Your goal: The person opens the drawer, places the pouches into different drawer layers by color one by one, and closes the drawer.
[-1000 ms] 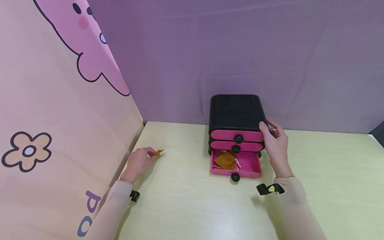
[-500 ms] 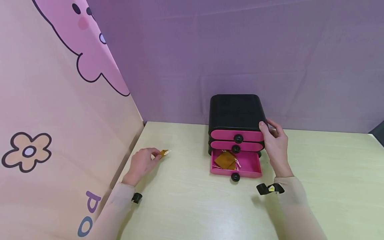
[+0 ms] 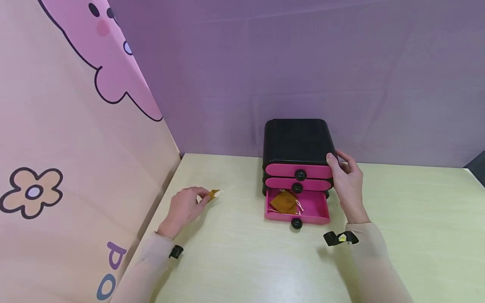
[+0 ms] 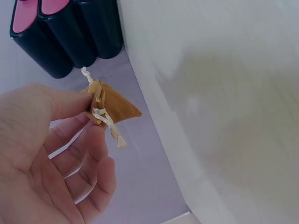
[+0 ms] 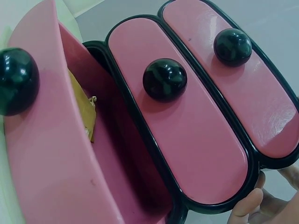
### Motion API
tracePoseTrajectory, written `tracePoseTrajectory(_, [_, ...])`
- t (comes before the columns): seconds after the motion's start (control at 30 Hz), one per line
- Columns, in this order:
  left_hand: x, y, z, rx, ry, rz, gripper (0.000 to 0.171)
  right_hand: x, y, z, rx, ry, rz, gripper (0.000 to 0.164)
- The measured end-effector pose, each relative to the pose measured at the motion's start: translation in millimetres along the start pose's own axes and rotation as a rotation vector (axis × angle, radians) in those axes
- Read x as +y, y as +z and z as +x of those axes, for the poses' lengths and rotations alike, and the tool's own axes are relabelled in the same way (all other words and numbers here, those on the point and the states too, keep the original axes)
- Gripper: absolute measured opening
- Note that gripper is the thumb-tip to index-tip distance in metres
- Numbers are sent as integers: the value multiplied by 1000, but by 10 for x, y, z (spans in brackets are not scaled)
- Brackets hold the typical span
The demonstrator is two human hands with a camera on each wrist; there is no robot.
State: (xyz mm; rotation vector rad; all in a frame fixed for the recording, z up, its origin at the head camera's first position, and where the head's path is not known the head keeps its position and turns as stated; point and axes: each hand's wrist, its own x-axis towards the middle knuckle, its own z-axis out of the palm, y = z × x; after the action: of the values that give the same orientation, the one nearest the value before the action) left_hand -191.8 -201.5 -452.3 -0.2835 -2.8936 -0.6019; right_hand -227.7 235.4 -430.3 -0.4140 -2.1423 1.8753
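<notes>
My left hand [image 3: 186, 207] pinches a small mustard-brown drawstring pouch [image 4: 114, 103] between thumb and fingertips, above the table to the left of a mini drawer cabinet [image 3: 299, 141]. White cords hang from the pouch's gathered neck. The cabinet is black with three pink drawers and round black knobs. Its bottom drawer [image 3: 321, 207] is pulled out, and brown pouches [image 3: 285, 203] with white cords lie in its left part. With the thumb at the front edge and fingers along the side, my right hand [image 3: 346, 185] grips the cabinet's right side.
The pale wooden table [image 3: 235, 252] runs up to a purple cloth backdrop [image 3: 212, 84]. At the left stands a pinkish printed cloth [image 3: 75, 147] with a flower and letters. A dark object [image 3: 478, 168] shows at the far right edge.
My left hand has moved to the right with the pouch, toward the cabinet. The right hand stays on the cabinet's side, and the bottom drawer is still pulled out.
</notes>
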Motion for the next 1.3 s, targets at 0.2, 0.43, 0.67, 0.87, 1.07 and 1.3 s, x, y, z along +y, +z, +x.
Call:
tracePoseTrajectory(0.2, [56,17,-13,0,10,3,12,-12,1,-2,3,-2,5,61])
tracePoseTrajectory(0.43, [117,18,-21,4,23,-12,11,-10,3,-2,3,-1,2,61])
tracePoseTrajectory(0.67, [184,33,-31,10,32,-37,11,-2,-5,-2,2,-4,-3,62])
tracePoseTrajectory(0.87, [260,67,-49,5,39,-39,11,5,-5,-3,2,-5,-2,61])
tracePoseTrajectory(1.07, [327,97,-44,7,61,-38,11,-5,-1,-19,0,-1,-1,62])
tracePoseTrajectory(1.3, [402,141,-32,17,93,-59,11,-13,4,-18,2,7,-6,62])
